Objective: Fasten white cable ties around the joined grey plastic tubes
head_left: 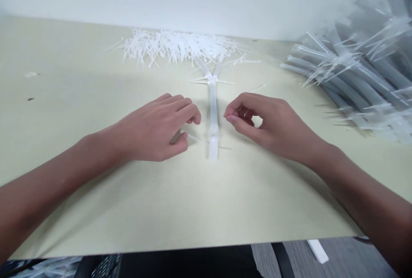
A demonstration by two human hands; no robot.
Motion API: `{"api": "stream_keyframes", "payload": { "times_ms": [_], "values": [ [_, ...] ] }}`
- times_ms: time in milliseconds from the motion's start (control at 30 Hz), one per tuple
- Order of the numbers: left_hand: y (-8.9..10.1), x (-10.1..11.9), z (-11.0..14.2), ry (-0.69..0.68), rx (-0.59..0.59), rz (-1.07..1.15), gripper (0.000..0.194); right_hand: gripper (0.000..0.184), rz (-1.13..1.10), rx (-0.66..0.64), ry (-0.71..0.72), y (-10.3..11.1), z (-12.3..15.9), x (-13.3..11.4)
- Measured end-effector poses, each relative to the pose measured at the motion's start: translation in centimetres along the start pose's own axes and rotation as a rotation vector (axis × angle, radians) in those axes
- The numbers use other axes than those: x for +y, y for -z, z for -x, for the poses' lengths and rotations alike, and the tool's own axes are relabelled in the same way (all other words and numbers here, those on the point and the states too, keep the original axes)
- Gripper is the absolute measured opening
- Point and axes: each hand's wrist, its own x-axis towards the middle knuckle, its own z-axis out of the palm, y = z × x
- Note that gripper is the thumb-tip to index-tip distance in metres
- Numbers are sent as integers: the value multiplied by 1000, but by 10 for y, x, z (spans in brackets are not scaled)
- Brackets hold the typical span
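Left hand point(157, 127), loosely parted, and right hand point(273, 119), pinched with contents unclear, flank the tube point(213, 106).

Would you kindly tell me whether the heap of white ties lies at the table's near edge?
No, the heap lies toward the far edge of the table, by the forked end of the Y-shaped piece.

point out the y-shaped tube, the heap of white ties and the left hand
Y-shaped tube point(213, 106): head view, on its straight stem.
Heap of white ties point(180, 47): head view, middle of the heap.
Left hand point(161, 126): head view, on its back.
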Motion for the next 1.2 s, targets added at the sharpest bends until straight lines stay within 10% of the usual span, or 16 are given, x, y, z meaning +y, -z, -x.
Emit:
{"api": "stream_keyframes", "payload": {
  "times_ms": [367, 567, 1200],
  "values": [
    [1, -15, 5, 80, -72, 30, 13, 6, 140, -154, -22, 10, 3, 15],
    [0, -11, 3, 63, -57, 62, 10, 48, 100, -200, 24, -1, 4, 17],
    [-9, -7, -2, 184, 58, 62, 9, 32, 96, -22, 126, -20, 1, 16]
  ]
}}
